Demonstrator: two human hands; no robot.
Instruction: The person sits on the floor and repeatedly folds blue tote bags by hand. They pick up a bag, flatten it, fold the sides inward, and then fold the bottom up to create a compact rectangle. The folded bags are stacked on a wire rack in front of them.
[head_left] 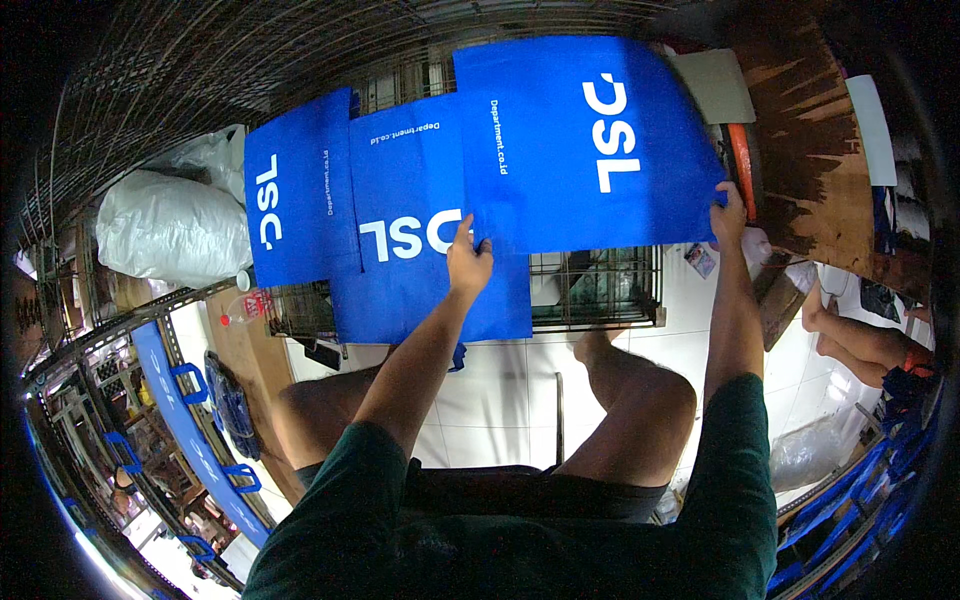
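Three blue sheets with white lettering, thin like fabric, lie overlapping on a wire rack. The right sheet [550, 130] is the largest seen and its left side covers part of the middle sheet [430, 290]. At the left lies another blue sheet [295, 195], turned sideways. My left hand [470, 262] rests where the middle and right sheets meet, its index finger stretched forward and thumb apart. At the lower right corner of the right sheet, my right hand [729, 214] pinches the edge, with its fingertips partly hidden.
A wire rack [600, 316] supports the sheets. Left of it sits a stuffed white plastic bag [165, 225], near a bottle with a red cap [240, 308]. A wooden board [810, 150] stands at the right. Another person's legs [850, 345] show on the tiled floor [530, 400].
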